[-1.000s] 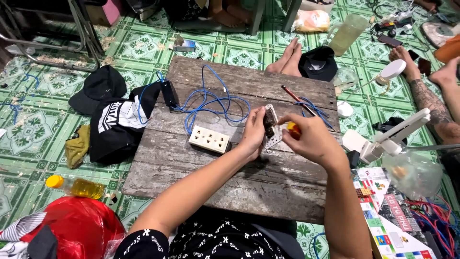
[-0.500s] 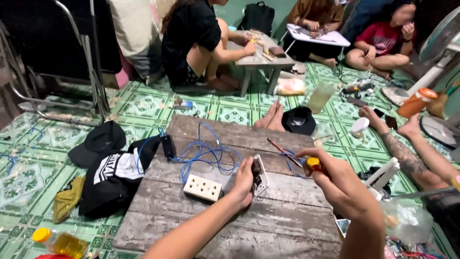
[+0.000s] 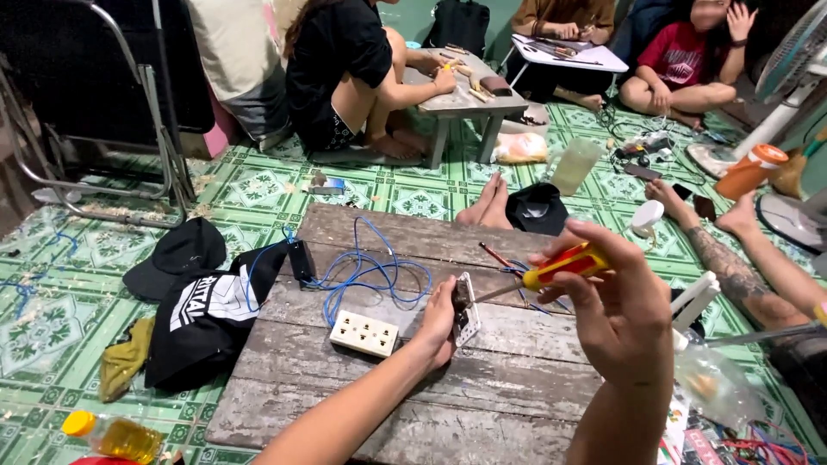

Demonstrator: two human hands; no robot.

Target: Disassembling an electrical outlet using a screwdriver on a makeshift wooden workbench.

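Fingers of the right hand pinch the yellow-handled screwdriver; left hand grips the switch plate; keep the tip square, plate steady.

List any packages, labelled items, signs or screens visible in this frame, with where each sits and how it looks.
Black bag: on the floor left of the wooden table, soft, black with white printed lettering.
Plastic bottle: bottom left on the floor, lying down, yellow cap, yellow liquid.
Colourful printed packs: bottom right beside the table, flat, red and mixed colours.
Orange bottle: far right by the fan, white cap.
No signs or screens show clearly.
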